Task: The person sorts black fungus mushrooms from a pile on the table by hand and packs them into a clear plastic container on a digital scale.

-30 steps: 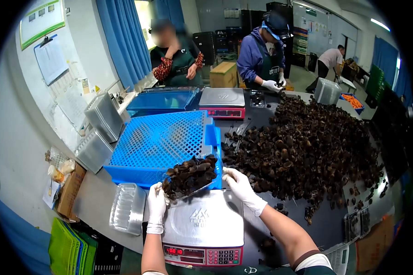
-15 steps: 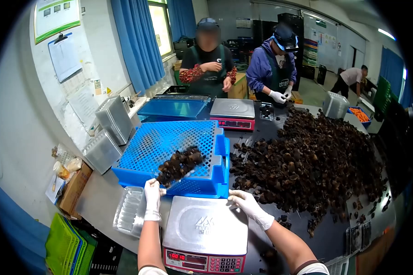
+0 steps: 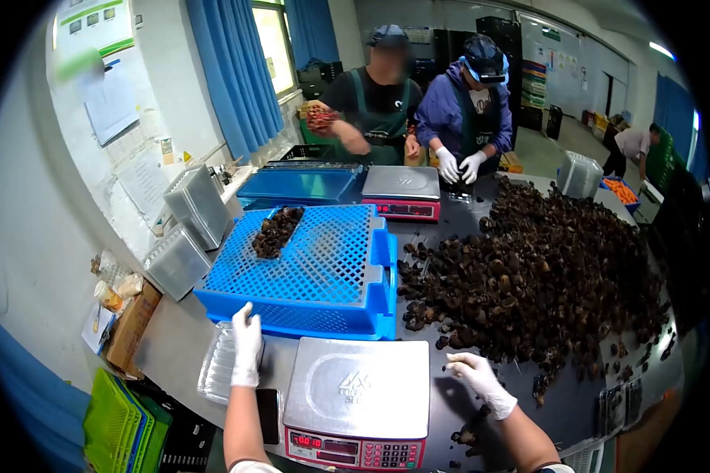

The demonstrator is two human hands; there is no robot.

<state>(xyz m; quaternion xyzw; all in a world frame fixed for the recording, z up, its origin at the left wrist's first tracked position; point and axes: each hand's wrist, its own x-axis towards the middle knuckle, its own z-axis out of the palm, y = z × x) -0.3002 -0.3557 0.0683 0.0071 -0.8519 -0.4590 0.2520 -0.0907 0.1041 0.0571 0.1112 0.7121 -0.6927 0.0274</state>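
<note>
My left hand (image 3: 247,343), in a white glove, is empty with its fingers apart. It is beside a stack of clear plastic trays (image 3: 219,364), in front of an upturned blue crate (image 3: 323,256). On the crate's top lies a filled clear tray of dark, wrinkled pieces like dried wood ear mushrooms (image 3: 277,233). My right hand (image 3: 483,385), also gloved, hovers right of the near scale (image 3: 356,386) with nothing in it, fingers loosely extended. The scale's plate is bare. A big heap of the dark mushrooms (image 3: 528,284) spreads to the right.
A phone (image 3: 268,415) lies left of the near scale. A second scale (image 3: 401,189) stands beyond the crate. Across the table are two people; one person's gloved hands (image 3: 461,165) are over a small tray. More clear tray stacks (image 3: 177,258) stand at the left.
The filled tray has left my left hand and now rests farther back on the crate. My left hand has drawn down; my right hand has moved off the crate's corner toward the right.
</note>
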